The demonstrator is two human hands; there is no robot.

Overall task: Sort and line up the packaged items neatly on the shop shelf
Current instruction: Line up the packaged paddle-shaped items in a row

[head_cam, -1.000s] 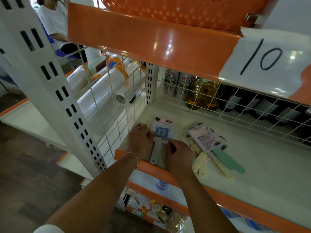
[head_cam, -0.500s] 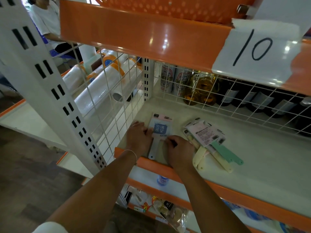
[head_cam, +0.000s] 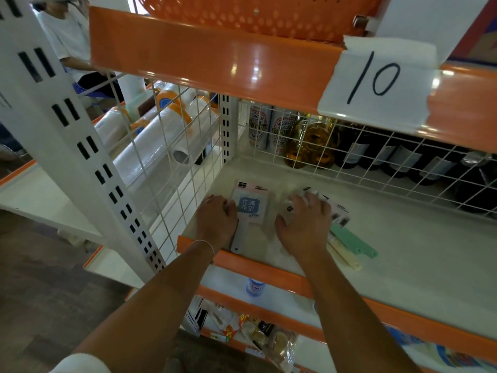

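While left hand (head_cam: pixel 215 219) rests by grey pkg (head_cam: pixel 248 211), right hand (head_cam: pixel 305 223) spreads wide over pkgs (head_cam: pixel 341 219).

Grey-handled packaged item (head_cam: pixel 248 211) with pink card and blue label, flat near the left front of the shelf (head_cam: pixel 403 254), handle toward the orange edge; just right, overlapping packaged pieces (head_cam: pixel 347 238) with green and cream handles angled rightward.
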